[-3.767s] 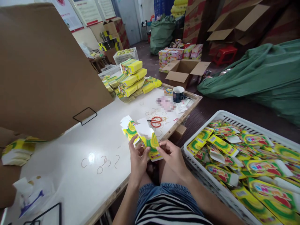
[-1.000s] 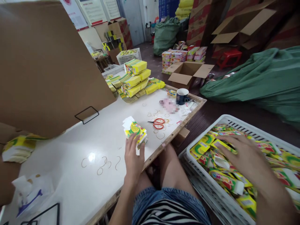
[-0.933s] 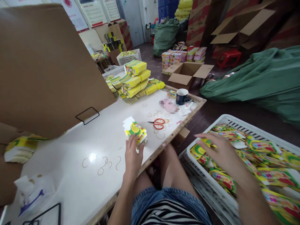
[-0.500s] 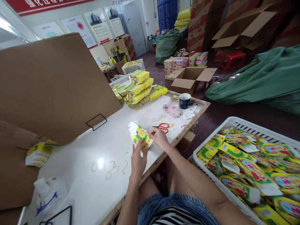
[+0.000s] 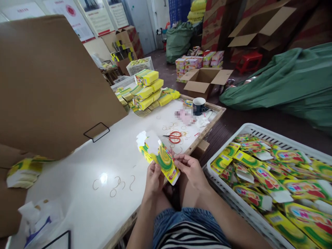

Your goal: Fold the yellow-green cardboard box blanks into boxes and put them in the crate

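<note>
A yellow and green printed carton (image 5: 168, 162) is tilted above the table's front edge, its white end flap pointing away from me. My left hand (image 5: 154, 177) pinches its near left side between thumb and fingers. On the right side, the fingers of my right hand (image 5: 190, 168) grip the carton's edge. Just behind it, more yellow card with white flaps (image 5: 144, 149) lies on the white table (image 5: 85, 204); whether it is separate from the held carton, I cannot tell. Red-handled scissors (image 5: 174, 137) rest beyond my hands, among loose rubber bands (image 5: 113, 193).
A white basket (image 5: 211, 160) full of flat cartons stands to my right. Stacked yellow carton bundles (image 5: 147, 92) sit at the table's far end, near a dark mug (image 5: 198, 108). A large cardboard sheet (image 5: 57, 86) rises on the left, with a plastic bag (image 5: 38, 221) nearer me.
The carton has come up and towards me, its printed front now turned into view. My right hand has shifted from its upper edge to its right side. The view has tilted slightly downward.
</note>
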A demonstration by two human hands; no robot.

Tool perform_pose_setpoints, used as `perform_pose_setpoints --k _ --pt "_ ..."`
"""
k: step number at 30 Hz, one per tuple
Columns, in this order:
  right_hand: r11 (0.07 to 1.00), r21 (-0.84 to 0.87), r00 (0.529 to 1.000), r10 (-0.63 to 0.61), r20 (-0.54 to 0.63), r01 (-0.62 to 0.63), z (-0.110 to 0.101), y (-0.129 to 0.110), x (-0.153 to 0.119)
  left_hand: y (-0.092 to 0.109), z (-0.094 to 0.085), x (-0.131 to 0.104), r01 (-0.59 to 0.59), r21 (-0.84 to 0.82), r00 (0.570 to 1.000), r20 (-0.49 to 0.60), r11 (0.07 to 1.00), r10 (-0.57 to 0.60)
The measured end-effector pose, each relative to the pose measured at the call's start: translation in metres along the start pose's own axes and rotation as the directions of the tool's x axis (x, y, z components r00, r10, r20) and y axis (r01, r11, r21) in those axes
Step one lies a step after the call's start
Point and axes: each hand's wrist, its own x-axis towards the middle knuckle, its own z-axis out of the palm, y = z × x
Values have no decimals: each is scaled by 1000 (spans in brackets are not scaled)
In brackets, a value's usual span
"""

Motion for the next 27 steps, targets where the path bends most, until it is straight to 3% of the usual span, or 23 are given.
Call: perform_pose_setpoints --k 2,7,10,12,16,20,24,27 --pt "999 -31 1000 19 7 -19 -3 -8 -5 -5 3 0 12 11 1000 -20 1000 -12" --pt "972 -230 999 -47 -17 41 -3 -14 -13 -13 8 4 -31 161 975 -214 986 66" --pt "932 -344 980 -162 -115 113 -5 -8 -15 -11 12 -1 -96 351 962 -207 932 177" --pt "917 -373 974 -196 -111 142 -10 -7 -16 -8 16 -6 -111 415 970 -153 903 189" --pt "951 -267 987 -145 67 157 -24 -16 -20 3 21 -18 -10 427 1000 22 904 1" --pt "977 -149 965 -112 237 150 -39 -35 -25 12 21 -28 102 419 975 140 902 -175" --pt "943 -246 935 -136 328 224 -53 -49 -27 10 21 -29 212 390 932 194 896 -305" --pt "873 -367 931 -221 289 321 -59 -52 -28 2 31 -29 275 353 919 176 894 -352"
